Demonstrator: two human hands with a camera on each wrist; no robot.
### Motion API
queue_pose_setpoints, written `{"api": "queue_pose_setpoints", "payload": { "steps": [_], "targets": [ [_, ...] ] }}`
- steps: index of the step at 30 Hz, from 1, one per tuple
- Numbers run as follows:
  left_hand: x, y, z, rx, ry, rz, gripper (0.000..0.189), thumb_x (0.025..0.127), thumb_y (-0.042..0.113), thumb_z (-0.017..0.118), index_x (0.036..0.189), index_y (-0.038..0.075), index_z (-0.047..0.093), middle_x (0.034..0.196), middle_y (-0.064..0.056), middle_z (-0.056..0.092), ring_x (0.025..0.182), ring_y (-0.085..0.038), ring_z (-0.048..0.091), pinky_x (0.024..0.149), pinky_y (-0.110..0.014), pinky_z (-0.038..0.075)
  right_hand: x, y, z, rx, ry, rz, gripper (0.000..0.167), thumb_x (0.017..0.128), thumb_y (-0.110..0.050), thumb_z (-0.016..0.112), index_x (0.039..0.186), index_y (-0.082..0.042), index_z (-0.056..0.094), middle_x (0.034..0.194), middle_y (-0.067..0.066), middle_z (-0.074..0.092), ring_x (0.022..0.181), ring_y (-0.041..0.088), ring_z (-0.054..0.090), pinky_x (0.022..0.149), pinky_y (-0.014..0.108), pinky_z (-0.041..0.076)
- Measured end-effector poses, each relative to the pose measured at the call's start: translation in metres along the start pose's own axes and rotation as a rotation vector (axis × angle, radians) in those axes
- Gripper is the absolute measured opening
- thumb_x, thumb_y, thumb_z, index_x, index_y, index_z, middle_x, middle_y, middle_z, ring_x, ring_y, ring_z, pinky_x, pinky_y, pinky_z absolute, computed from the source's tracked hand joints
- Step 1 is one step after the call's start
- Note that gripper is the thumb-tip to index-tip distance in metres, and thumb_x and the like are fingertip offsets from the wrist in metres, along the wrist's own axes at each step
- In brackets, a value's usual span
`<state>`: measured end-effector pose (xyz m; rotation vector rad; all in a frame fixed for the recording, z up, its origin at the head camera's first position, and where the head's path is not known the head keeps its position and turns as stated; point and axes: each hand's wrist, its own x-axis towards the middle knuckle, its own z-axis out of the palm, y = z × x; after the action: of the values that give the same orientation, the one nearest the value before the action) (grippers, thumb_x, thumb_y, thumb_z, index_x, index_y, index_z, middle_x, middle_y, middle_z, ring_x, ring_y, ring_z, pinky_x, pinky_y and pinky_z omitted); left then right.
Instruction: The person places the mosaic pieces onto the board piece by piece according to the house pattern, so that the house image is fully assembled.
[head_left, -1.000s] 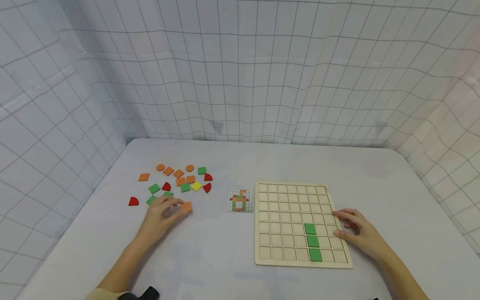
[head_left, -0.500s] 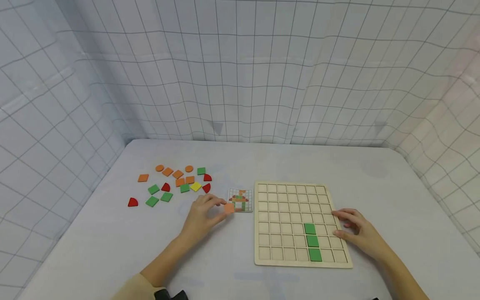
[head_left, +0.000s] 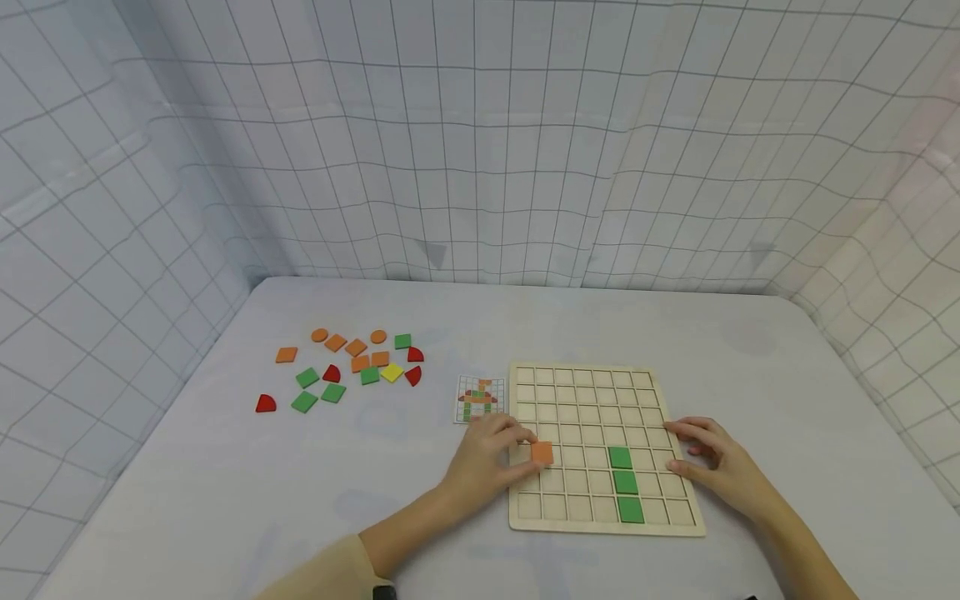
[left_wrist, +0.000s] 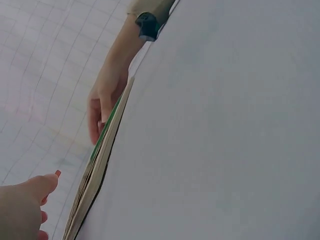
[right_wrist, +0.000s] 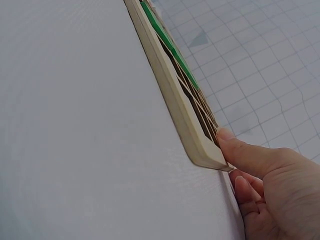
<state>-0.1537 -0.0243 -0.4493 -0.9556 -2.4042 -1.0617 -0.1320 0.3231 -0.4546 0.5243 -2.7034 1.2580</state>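
My left hand (head_left: 480,467) pinches an orange square tile (head_left: 542,453) between thumb and fingers, over the left columns of the wooden grid board (head_left: 607,530). In the left wrist view only an edge of the orange tile (left_wrist: 58,173) shows beyond the thumb. Three green square tiles (head_left: 626,482) sit in a column of cells toward the board's lower right. My right hand (head_left: 723,471) rests at the board's right edge, thumb and index fingertip touching the rim apart from each other. In the right wrist view its thumb lies on the board's edge (right_wrist: 175,105).
A small printed pattern card (head_left: 480,392) lies left of the board, its lower edge partly covered by my left hand. Farther left, loose tiles are scattered: orange squares (head_left: 356,347) and circles (head_left: 378,337), green squares (head_left: 303,402), red quarter circles (head_left: 266,404) and a yellow square (head_left: 392,372).
My left hand has carried the orange tile rightward from the scattered tiles, past the card, to over the board's left side. My right hand and the board have stayed in place.
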Motion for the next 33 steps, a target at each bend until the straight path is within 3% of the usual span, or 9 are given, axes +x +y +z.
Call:
{"api": "queue_pose_setpoints", "payload": {
  "steps": [4,13,25,33],
  "targets": [
    [-0.001,0.011,0.013,-0.024,-0.053,0.028,0.026,0.071,0.032,0.076,0.090,0.016,0.067,0.086,0.005,0.055,0.079,-0.007,0.044,0.074,-0.025,0.037,0.000,0.000,0.001,0.016,-0.001,0.004,0.050,0.077,-0.009,0.072,0.123,-0.003,0.055,0.119,0.007,0.045,0.097,-0.001,0.047,0.079,0.007,0.036],
    [-0.001,0.034,0.036,0.025,-0.154,0.076,0.026,0.072,0.039,0.074,0.090,0.020,0.068,0.086,0.010,0.053,0.078,-0.005,0.042,0.078,-0.019,0.035,0.000,0.001,0.001,0.004,0.017,-0.021,0.050,0.076,-0.007,0.073,0.122,-0.002,0.056,0.118,0.007,0.046,0.098,-0.002,0.046,0.079,0.006,0.036],
    [-0.001,0.048,0.042,0.105,-0.250,0.087,0.024,0.076,0.044,0.069,0.091,0.025,0.067,0.093,0.012,0.052,0.085,-0.003,0.040,0.077,-0.018,0.031,0.001,0.004,0.000,0.011,0.009,-0.018,0.049,0.077,-0.006,0.072,0.122,-0.001,0.055,0.118,0.006,0.045,0.099,-0.004,0.044,0.079,0.006,0.036],
    [0.001,0.050,0.045,0.141,-0.260,0.084,0.027,0.075,0.048,0.069,0.090,0.026,0.068,0.089,0.014,0.049,0.081,-0.003,0.037,0.075,-0.018,0.030,0.000,0.008,0.000,0.013,0.006,0.001,0.049,0.076,-0.006,0.072,0.123,-0.002,0.055,0.119,0.002,0.045,0.100,-0.003,0.045,0.079,0.007,0.036]
  ]
}}
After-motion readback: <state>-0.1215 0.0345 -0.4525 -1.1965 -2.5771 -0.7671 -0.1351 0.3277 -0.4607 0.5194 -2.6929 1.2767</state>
